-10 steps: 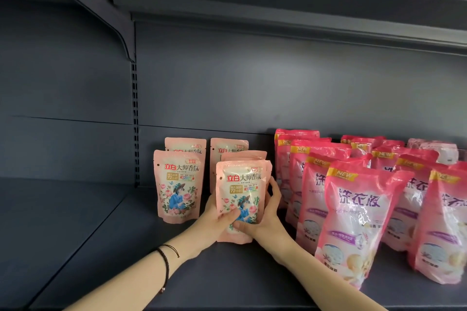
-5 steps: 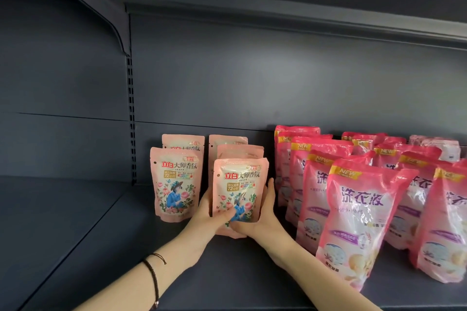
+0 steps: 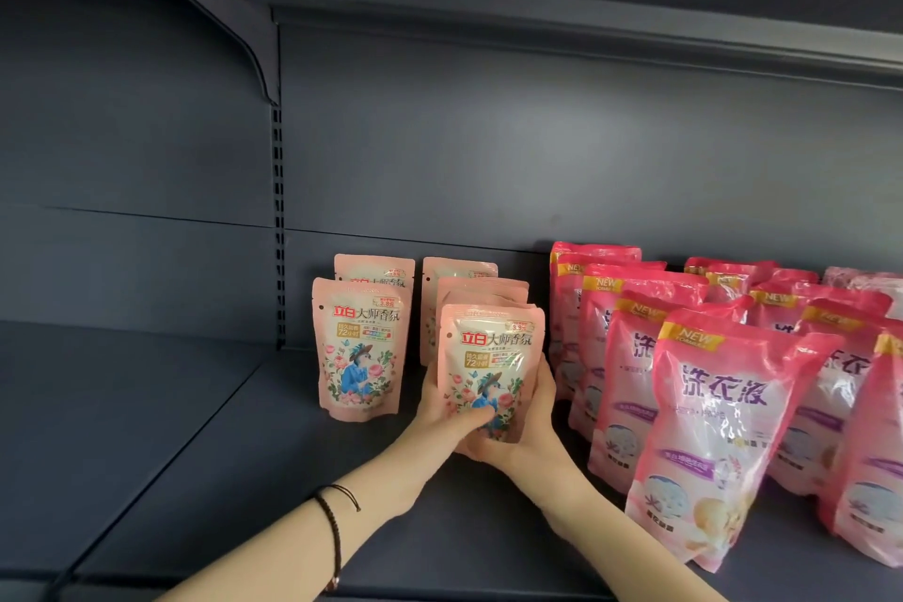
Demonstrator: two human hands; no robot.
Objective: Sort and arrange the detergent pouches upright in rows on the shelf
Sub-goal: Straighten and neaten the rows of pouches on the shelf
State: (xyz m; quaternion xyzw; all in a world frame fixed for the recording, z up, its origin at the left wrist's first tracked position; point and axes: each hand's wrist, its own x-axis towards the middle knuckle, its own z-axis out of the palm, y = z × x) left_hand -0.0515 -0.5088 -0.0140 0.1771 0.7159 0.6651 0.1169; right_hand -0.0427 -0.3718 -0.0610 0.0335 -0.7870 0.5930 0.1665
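Note:
A small pale-pink floral detergent pouch (image 3: 490,367) stands upright at the front of a short row on the dark shelf (image 3: 205,464). My left hand (image 3: 442,411) grips its lower left side, thumb across the front. My right hand (image 3: 527,425) cups its right side and bottom. Behind it stand several more small pouches (image 3: 481,291). To the left, another row of small pouches (image 3: 360,347) stands upright. To the right, several larger bright-pink pouches (image 3: 718,425) stand in rows.
The shelf's dark back panel (image 3: 488,152) rises behind the pouches, with a slotted upright (image 3: 278,230) and a bracket at the left. Bare shelf surface lies left of the small pouches and in front of my arms.
Both hands have kept their hold on the front small pouch, which sits a little further forward and more upright. The camera view has shifted slightly.

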